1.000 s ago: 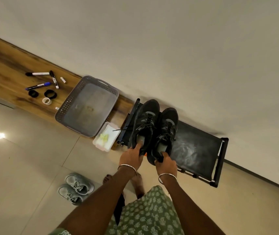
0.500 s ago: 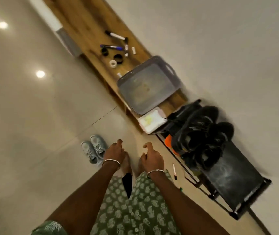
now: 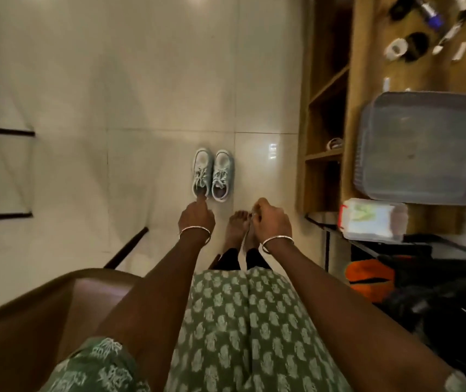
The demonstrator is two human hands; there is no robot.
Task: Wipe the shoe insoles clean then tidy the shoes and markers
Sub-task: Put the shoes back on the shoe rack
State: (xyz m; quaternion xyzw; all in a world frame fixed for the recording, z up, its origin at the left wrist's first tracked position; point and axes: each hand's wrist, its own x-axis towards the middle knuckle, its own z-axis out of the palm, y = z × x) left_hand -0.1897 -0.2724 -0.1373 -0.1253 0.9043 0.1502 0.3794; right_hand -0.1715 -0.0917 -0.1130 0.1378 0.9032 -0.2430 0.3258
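Now | pale shoes [image 3: 213,175] just ahead of left hand [image 3: 196,215] | right hand [image 3: 272,219] apart

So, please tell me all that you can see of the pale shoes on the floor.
The pale shoes are a pair of light grey-green lace-up sneakers, of fabric as it looks, with lighter laces. They stand upright, side by side and close together, on the glossy tiled floor, toes pointing away from the person. The forefinger of the left hand meets the heel of the shoe on its side.
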